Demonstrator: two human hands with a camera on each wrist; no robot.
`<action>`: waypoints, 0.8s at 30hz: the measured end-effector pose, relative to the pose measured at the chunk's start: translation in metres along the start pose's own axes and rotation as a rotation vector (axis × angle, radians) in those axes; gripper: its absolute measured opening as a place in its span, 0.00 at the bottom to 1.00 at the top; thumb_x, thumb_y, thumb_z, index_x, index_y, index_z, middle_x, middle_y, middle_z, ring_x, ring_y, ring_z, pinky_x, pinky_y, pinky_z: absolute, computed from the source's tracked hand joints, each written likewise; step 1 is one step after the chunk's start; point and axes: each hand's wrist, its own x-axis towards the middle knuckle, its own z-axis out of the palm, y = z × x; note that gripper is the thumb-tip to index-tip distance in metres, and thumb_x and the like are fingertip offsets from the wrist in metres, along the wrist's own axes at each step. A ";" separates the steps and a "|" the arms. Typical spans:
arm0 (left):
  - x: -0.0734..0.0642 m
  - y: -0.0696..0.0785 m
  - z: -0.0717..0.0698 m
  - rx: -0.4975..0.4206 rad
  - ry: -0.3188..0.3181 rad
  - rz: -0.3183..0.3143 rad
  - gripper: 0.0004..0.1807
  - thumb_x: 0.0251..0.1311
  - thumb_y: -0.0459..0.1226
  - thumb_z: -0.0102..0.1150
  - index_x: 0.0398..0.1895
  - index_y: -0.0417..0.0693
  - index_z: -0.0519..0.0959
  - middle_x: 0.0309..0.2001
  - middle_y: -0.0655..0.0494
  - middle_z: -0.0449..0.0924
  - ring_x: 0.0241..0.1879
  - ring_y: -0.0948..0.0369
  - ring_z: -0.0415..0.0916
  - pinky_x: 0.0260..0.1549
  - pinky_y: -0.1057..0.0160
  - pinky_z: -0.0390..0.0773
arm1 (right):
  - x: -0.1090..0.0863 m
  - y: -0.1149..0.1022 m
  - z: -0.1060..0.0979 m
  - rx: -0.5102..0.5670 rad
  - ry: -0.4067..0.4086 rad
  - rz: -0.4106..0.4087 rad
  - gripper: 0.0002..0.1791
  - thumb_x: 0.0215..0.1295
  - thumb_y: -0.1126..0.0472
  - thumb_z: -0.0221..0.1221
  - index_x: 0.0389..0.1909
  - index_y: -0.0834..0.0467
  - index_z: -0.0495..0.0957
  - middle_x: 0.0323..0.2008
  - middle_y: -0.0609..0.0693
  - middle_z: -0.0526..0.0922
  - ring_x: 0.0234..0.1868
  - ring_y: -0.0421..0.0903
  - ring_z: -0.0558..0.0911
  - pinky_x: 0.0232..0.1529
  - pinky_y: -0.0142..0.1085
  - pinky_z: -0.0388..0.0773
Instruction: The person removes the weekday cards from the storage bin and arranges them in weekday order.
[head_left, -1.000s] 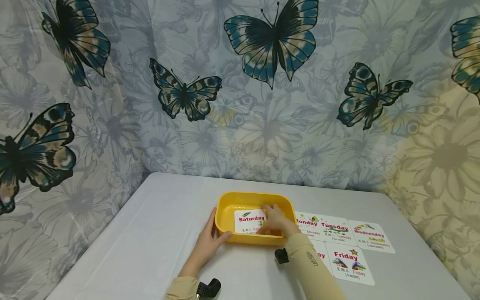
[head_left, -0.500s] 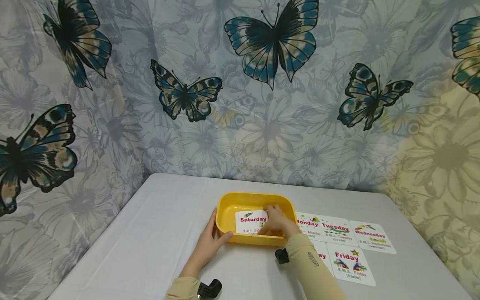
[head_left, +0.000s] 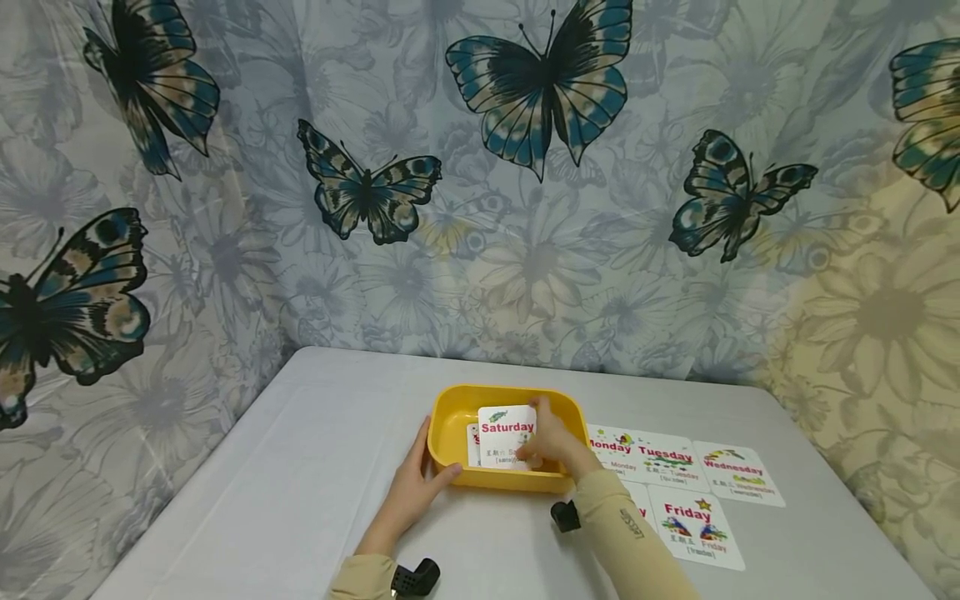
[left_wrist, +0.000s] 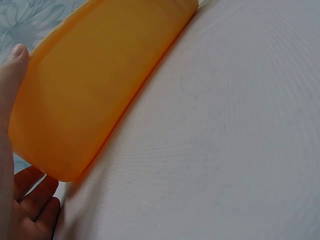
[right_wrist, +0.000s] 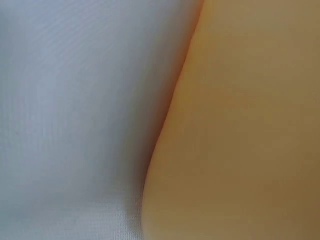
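A yellow plastic tub point(head_left: 495, 480) stands on the white table, and my left hand point(head_left: 408, 492) holds its near left corner, thumb at the front and fingers round the left side. In the left wrist view, the thumb and several fingers lie against the tub wall point(left_wrist: 100, 85). My right hand point(head_left: 553, 437) reaches inside the tub and pinches the white Saturday card point(head_left: 497, 442) by its right side. Another card point(head_left: 473, 450) peeks out from under it at the left. The right wrist view has only the tub's side point(right_wrist: 240, 130) and tablecloth; the right hand is outside it.
Right of the tub lie cards in two rows: Monday point(head_left: 611, 450), Tuesday point(head_left: 667, 457) and Wednesday point(head_left: 741, 475) behind, Friday point(head_left: 693, 533) and a partly covered card point(head_left: 640, 500) in front. The right sleeve point(head_left: 626, 533) overlaps the front row. A butterfly-print curtain point(head_left: 525, 275) hangs behind the table.
The Saturday card has lifted and shifted slightly right in my right hand, revealing another card beneath it. My left hand stays at the tub's corner.
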 end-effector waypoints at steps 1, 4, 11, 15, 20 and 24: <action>0.000 0.000 0.000 0.002 0.001 0.000 0.51 0.53 0.50 0.65 0.74 0.56 0.44 0.72 0.57 0.44 0.68 0.57 0.46 0.64 0.55 0.52 | 0.000 0.000 0.000 0.009 0.002 -0.003 0.51 0.38 0.71 0.73 0.62 0.60 0.51 0.38 0.59 0.74 0.32 0.51 0.71 0.31 0.37 0.71; 0.000 -0.001 0.000 0.002 0.001 0.004 0.51 0.53 0.49 0.65 0.74 0.55 0.44 0.72 0.56 0.44 0.68 0.57 0.46 0.64 0.55 0.52 | 0.000 0.000 0.001 0.040 0.011 0.004 0.49 0.43 0.72 0.71 0.63 0.59 0.49 0.36 0.60 0.73 0.25 0.49 0.70 0.18 0.33 0.68; 0.001 -0.002 0.001 0.002 0.004 0.008 0.51 0.53 0.49 0.65 0.74 0.56 0.44 0.72 0.57 0.45 0.68 0.57 0.46 0.64 0.55 0.52 | 0.000 0.000 -0.001 -0.052 0.118 -0.022 0.44 0.50 0.72 0.66 0.64 0.59 0.52 0.42 0.62 0.75 0.32 0.50 0.72 0.31 0.36 0.71; 0.001 -0.002 0.001 0.005 0.005 0.004 0.51 0.53 0.49 0.65 0.74 0.56 0.44 0.72 0.56 0.45 0.68 0.56 0.46 0.64 0.55 0.53 | -0.003 -0.002 -0.002 -0.070 0.160 -0.038 0.40 0.53 0.73 0.63 0.65 0.57 0.53 0.43 0.62 0.75 0.30 0.50 0.73 0.30 0.35 0.71; 0.001 -0.001 0.001 0.003 0.009 0.003 0.51 0.52 0.49 0.65 0.74 0.55 0.44 0.72 0.56 0.45 0.68 0.56 0.46 0.64 0.55 0.52 | -0.008 -0.005 -0.004 -0.063 0.182 -0.073 0.37 0.55 0.73 0.61 0.64 0.58 0.56 0.48 0.62 0.75 0.36 0.51 0.74 0.34 0.38 0.73; 0.000 -0.001 0.001 0.001 0.007 0.005 0.51 0.53 0.49 0.65 0.74 0.55 0.44 0.72 0.56 0.45 0.68 0.56 0.46 0.64 0.55 0.52 | -0.014 -0.005 -0.007 -0.041 0.199 -0.126 0.36 0.54 0.73 0.61 0.64 0.59 0.58 0.45 0.60 0.75 0.34 0.50 0.74 0.33 0.39 0.73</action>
